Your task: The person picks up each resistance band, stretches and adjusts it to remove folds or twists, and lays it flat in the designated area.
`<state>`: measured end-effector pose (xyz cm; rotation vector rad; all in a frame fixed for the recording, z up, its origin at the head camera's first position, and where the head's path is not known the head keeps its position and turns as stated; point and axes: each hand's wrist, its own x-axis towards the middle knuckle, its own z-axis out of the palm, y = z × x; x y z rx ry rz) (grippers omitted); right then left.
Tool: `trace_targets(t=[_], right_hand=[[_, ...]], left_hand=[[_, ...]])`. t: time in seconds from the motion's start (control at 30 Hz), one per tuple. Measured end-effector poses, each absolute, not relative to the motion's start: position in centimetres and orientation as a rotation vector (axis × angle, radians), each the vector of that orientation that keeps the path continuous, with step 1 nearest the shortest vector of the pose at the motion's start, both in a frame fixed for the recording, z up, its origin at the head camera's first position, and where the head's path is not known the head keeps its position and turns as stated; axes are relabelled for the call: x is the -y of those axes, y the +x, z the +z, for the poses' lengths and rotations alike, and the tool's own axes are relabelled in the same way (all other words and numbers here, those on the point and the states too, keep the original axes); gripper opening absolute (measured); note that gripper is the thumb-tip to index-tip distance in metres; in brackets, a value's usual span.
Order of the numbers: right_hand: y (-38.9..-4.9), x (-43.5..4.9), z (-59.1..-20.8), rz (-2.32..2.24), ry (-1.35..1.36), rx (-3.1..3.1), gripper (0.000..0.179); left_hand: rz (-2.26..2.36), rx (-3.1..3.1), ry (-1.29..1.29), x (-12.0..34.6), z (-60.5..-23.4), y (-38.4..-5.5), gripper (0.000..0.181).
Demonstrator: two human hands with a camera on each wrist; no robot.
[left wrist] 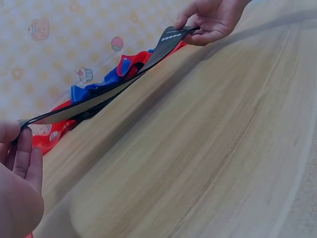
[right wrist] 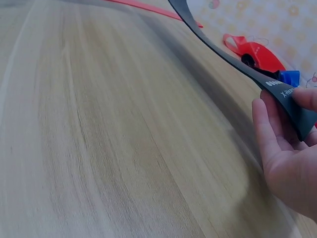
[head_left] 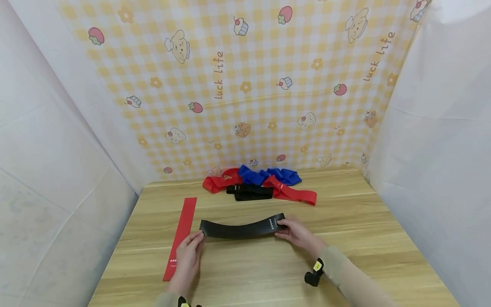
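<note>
Black band (head_left: 241, 231), long axis crosswise, printed end rightward, middle sagging

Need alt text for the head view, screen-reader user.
A person's left grip and right grip hold opposite ends of a sagging black band above a wooden table. A flat red band lies at left; a cluster of red, blue and black bands lies at the back, before a yellow-checked backdrop.

Band (head_left: 241, 230) between hands (head_left: 188, 253) (head_left: 298, 233) above table (head_left: 345, 213), second band (head_left: 186, 219) on table at left, heaped bands (head_left: 251, 175) behind, backdrop (head_left: 264, 115) beyond
</note>
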<state>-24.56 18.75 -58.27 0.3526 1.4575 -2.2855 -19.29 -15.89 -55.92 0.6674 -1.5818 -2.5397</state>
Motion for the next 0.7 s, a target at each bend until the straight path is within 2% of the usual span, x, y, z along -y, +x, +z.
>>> trace_targets(t=[0.07,0.2,0.3,0.53,0.7], right_hand=[[-24.5,-18.8,-58.2,-2.275,0.331,-1.464,0.049],[-24.5,-19.0,-58.2,-2.265,0.33,-1.481,0.043],[-24.6,-19.1,-58.0,-2.254,0.333,-1.502,0.042],[-24.7,-19.5,-57.6,-2.204,0.332,-1.552,0.046],[-24.6,-20.1,-57.0,-2.161,0.296,-1.601,0.041]], left_hand=[[-2.525,1.59,0.67,15.9,-55.8,-19.4,0.013],[-2.499,1.674,0.671,16.1,-55.4,-19.6,0.04],[-2.499,1.739,0.655,16.3,-55.3,-19.7,0.052],[-2.567,1.796,0.54,16.9,-55.3,-20.1,0.052],[-2.508,1.931,0.512,17.7,-55.4,-20.2,0.049]])
